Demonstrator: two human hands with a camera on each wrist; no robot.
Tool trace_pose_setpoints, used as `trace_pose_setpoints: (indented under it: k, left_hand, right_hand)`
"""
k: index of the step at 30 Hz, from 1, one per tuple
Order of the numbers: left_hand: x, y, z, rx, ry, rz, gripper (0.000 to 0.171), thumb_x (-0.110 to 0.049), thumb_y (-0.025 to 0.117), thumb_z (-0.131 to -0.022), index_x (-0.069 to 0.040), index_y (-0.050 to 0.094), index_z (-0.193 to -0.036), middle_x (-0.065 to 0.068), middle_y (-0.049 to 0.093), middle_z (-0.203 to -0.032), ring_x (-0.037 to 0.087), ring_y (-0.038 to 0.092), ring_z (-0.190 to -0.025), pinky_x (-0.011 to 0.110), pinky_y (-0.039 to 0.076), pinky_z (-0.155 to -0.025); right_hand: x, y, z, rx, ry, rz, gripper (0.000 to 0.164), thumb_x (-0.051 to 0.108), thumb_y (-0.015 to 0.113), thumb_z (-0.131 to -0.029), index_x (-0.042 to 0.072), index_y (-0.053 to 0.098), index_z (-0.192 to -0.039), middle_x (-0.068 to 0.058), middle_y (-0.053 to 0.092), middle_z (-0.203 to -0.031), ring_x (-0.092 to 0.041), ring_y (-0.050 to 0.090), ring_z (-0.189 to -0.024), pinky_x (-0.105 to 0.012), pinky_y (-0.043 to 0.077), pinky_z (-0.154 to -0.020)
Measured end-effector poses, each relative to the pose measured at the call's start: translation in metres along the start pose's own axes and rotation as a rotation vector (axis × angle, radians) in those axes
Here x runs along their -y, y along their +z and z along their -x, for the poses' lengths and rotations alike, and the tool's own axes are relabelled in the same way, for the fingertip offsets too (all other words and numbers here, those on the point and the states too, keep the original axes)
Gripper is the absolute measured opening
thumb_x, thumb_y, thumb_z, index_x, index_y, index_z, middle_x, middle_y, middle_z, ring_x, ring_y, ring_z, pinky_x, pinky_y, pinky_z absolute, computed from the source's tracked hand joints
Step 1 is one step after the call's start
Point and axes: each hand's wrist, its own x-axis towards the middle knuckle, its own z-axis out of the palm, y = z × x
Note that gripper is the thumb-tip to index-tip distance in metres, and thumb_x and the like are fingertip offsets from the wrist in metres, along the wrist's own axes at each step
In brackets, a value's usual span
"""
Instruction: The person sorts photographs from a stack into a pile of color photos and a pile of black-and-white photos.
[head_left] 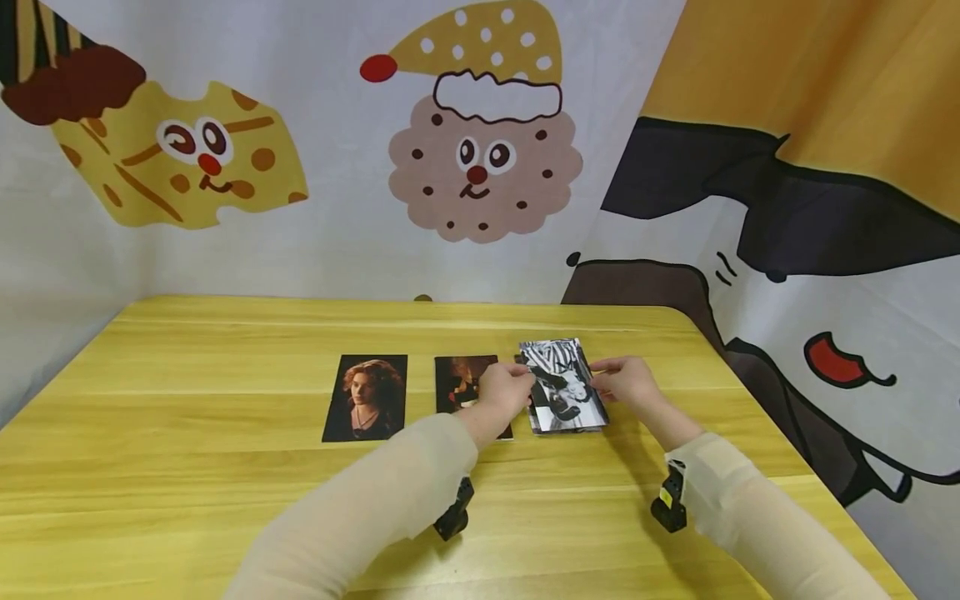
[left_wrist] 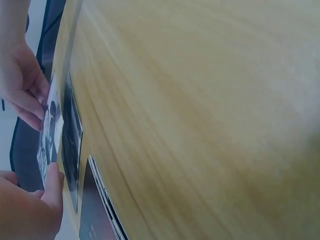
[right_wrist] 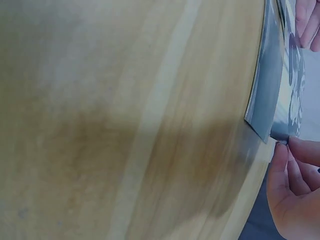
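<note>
Both hands hold a black-and-white photo point(head_left: 558, 379) by its opposite edges. My left hand point(head_left: 504, 392) pinches the left edge between thumb and fingers, and my right hand point(head_left: 628, 382) grips the right one. In the left wrist view the held photo point(left_wrist: 51, 125) is raised over a lower stack of photos point(left_wrist: 71, 142). The right wrist view shows the right thumb and fingertips pinching a corner of it, above the flat stack point(right_wrist: 267, 82). Left of that stack, a dark photo point(head_left: 453, 375) lies partly hidden behind my left hand.
Farther left on the wooden table point(head_left: 187, 400) lies a portrait photo point(head_left: 365, 400) of a person with wavy hair. A curtain point(head_left: 337, 250) with cartoon prints hangs along the table's back and right edges. Dark wrist cameras point(head_left: 455, 510) are strapped under both sleeves.
</note>
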Motion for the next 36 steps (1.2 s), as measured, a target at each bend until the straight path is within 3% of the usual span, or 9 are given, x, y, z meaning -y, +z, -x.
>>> trace_pose_setpoints:
  k: [9, 12, 16, 18, 22, 26, 29, 31, 36]
  left_hand:
    - [0.002, 0.001, 0.0, 0.011, -0.023, 0.005, 0.047, -0.034, 0.048, -0.095, 0.001, 0.055, -0.126, 0.016, 0.064, -0.113, 0.024, 0.067, -0.09, 0.03, 0.057, -0.075]
    - [0.001, 0.001, 0.001, 0.021, -0.02, -0.023, 0.045, -0.037, 0.047, -0.095, 0.001, 0.062, -0.115, 0.015, 0.066, -0.097, 0.021, 0.066, -0.081, 0.029, 0.054, -0.072]
    - [0.001, 0.0, 0.002, 0.043, -0.024, -0.039, 0.043, -0.038, 0.046, -0.095, -0.002, 0.064, -0.111, 0.013, 0.065, -0.103, 0.02, 0.063, -0.076, 0.029, 0.05, -0.074]
    - [0.001, 0.0, 0.003, 0.052, -0.026, -0.023, 0.043, -0.038, 0.046, -0.095, -0.004, 0.062, -0.117, 0.01, 0.063, -0.112, 0.02, 0.064, -0.082, 0.031, 0.051, -0.08]
    - [-0.001, 0.0, 0.004, 0.069, -0.017, -0.039, 0.042, -0.039, 0.046, -0.095, -0.005, 0.065, -0.109, 0.012, 0.064, -0.108, 0.026, 0.062, -0.097, 0.038, 0.05, -0.087]
    - [-0.003, -0.001, 0.007, 0.074, 0.002, -0.08, 0.045, -0.041, 0.045, -0.096, -0.009, 0.061, -0.123, 0.011, 0.058, -0.129, 0.029, 0.053, -0.12, 0.045, 0.044, -0.101]
    - [-0.005, -0.005, 0.007, 0.058, 0.018, -0.075, 0.047, -0.04, 0.045, -0.095, -0.008, 0.058, -0.128, 0.01, 0.054, -0.135, 0.028, 0.049, -0.124, 0.045, 0.042, -0.104]
    - [-0.006, -0.009, 0.006, 0.048, 0.024, -0.054, 0.047, -0.039, 0.047, -0.095, -0.007, 0.056, -0.129, 0.009, 0.065, -0.115, 0.024, 0.061, -0.103, 0.043, 0.045, -0.099]
    - [-0.01, -0.027, 0.001, 0.029, 0.025, 0.004, 0.044, -0.035, 0.051, -0.093, -0.007, 0.058, -0.125, 0.013, 0.066, -0.1, 0.023, 0.061, -0.083, 0.039, 0.051, -0.083]
  right_hand:
    - [-0.005, 0.004, -0.001, -0.042, -0.004, 0.023, 0.033, 0.001, 0.059, -0.085, -0.012, 0.059, -0.115, -0.021, 0.067, -0.092, -0.008, 0.058, -0.063, -0.029, 0.058, -0.062]
    - [-0.006, 0.005, -0.001, -0.046, 0.0, 0.018, 0.033, 0.0, 0.06, -0.084, -0.012, 0.059, -0.115, -0.024, 0.067, -0.097, -0.007, 0.058, -0.062, -0.029, 0.058, -0.062]
    - [-0.006, 0.005, -0.001, -0.053, 0.008, 0.027, 0.033, 0.0, 0.061, -0.084, -0.011, 0.06, -0.115, -0.025, 0.065, -0.102, -0.007, 0.058, -0.063, -0.027, 0.057, -0.061]
    - [-0.006, 0.005, -0.001, -0.059, 0.008, 0.034, 0.033, 0.001, 0.061, -0.084, -0.011, 0.06, -0.114, -0.024, 0.065, -0.101, -0.008, 0.057, -0.063, -0.026, 0.055, -0.06]
    - [-0.006, 0.005, 0.001, -0.055, 0.006, 0.025, 0.033, 0.001, 0.06, -0.085, -0.011, 0.059, -0.116, -0.024, 0.066, -0.098, -0.01, 0.058, -0.062, -0.026, 0.054, -0.058]
    - [-0.004, 0.006, 0.003, -0.039, -0.003, 0.009, 0.033, 0.0, 0.059, -0.086, -0.012, 0.058, -0.117, -0.027, 0.065, -0.103, -0.01, 0.06, -0.062, -0.027, 0.055, -0.058]
    - [-0.002, 0.008, 0.004, -0.039, -0.01, 0.013, 0.033, 0.001, 0.058, -0.085, -0.011, 0.059, -0.116, -0.028, 0.064, -0.105, -0.01, 0.06, -0.062, -0.027, 0.055, -0.058]
    - [-0.001, 0.009, 0.003, -0.044, -0.006, 0.02, 0.033, 0.001, 0.058, -0.084, -0.011, 0.059, -0.115, -0.027, 0.065, -0.104, -0.011, 0.06, -0.063, -0.027, 0.054, -0.058]
    - [0.006, 0.011, 0.003, -0.027, -0.009, 0.025, 0.036, 0.004, 0.059, -0.085, -0.009, 0.058, -0.118, -0.025, 0.063, -0.107, -0.013, 0.059, -0.066, -0.028, 0.055, -0.06]
